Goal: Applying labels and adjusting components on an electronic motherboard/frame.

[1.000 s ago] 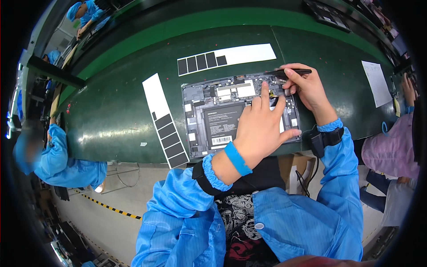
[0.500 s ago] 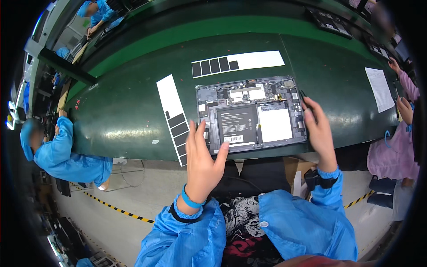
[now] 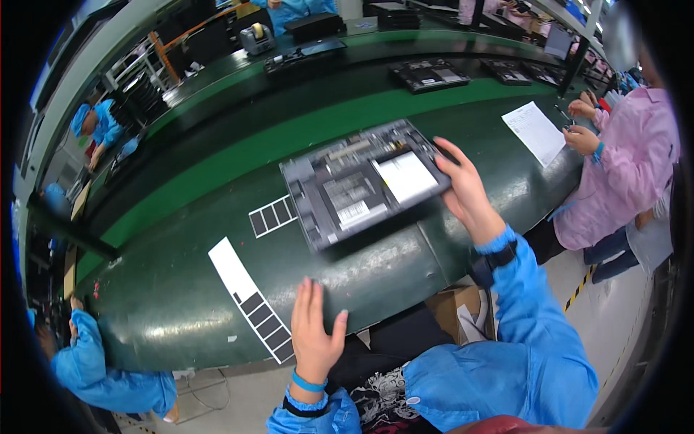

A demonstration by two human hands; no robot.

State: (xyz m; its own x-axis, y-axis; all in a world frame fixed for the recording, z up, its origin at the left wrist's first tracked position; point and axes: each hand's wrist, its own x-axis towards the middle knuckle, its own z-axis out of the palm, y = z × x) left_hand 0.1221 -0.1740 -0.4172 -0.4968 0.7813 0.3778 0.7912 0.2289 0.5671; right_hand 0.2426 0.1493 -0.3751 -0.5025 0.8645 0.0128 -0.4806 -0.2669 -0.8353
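The right grip pinches the device at its right end (long axis runs leftward); the left grip, farther, is spread.

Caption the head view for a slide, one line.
Right hand grips the opened device by its right side over the green table; the left hand, empty, is beside a strip.
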